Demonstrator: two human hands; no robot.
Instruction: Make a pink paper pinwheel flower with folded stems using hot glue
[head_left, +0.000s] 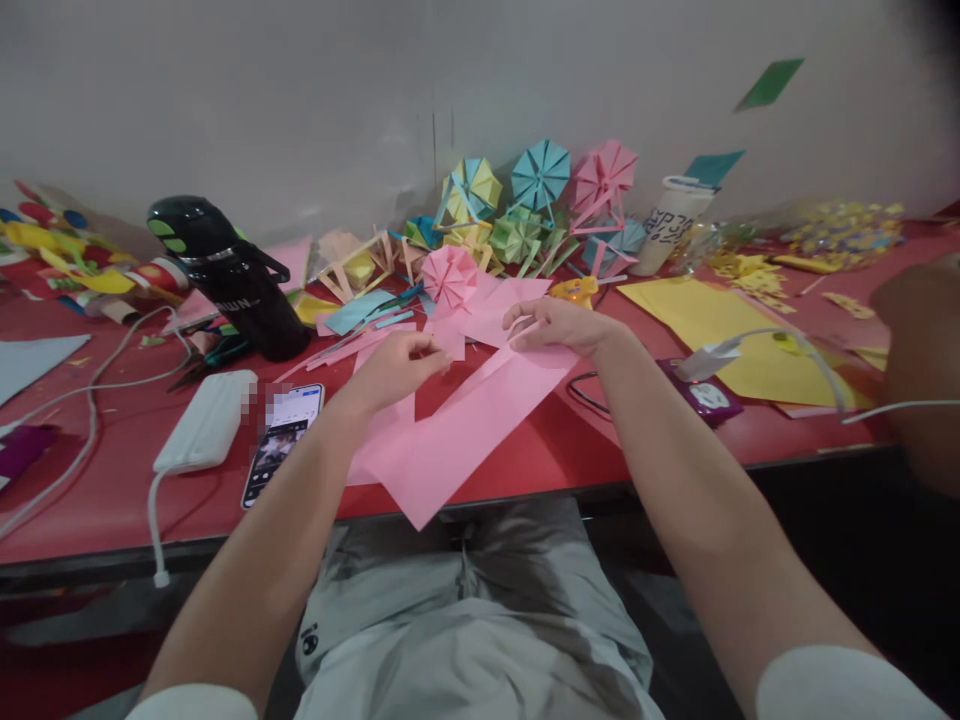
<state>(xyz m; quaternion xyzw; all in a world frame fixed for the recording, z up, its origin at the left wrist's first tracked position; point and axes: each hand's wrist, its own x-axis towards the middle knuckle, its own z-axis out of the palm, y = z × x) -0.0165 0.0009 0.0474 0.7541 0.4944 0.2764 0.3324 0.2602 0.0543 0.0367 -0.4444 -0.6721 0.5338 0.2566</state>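
A large pink paper sheet lies slantwise before me, folded along its upper edge, with one corner over the table's front edge. My right hand grips the sheet's upper right end, thumb and fingers closed at the fold. My left hand is curled, thumb and fingers drawn together, over other pink paper left of the fold. Whether anything is between its fingertips I cannot make out. Just beyond the hands stands a pink pleated paper piece. A yellow-orange tool, its kind unclear, lies behind my right wrist.
On the red table, a black bottle, white power bank and phone stand or lie left. Folded paper ornaments line the wall. Right are yellow sheets, a white cup, cables and another person's arm.
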